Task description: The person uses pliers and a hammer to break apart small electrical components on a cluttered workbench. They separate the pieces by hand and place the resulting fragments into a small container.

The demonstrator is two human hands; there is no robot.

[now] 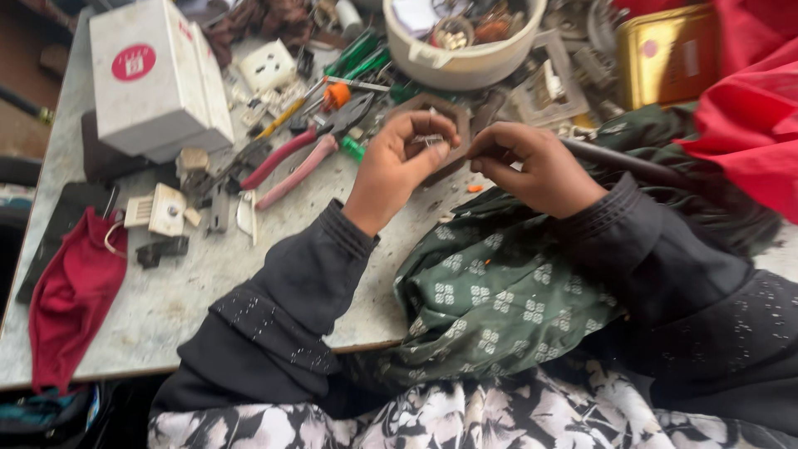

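My left hand is raised over the grey worktable, its fingers curled around a small metal part that is mostly hidden. My right hand is right beside it, fingertips pinched on a thin dark tool or rod that points at that part. A dark handle runs from behind the right hand to the right. Both arms wear dark sleeves, and the right forearm rests on a green patterned cloth.
Red-handled pliers and screwdrivers lie left of the hands. A white box stands at the back left, a white bowl of parts at the back, a gold tin and red cloth at the right, a red rag at the left edge.
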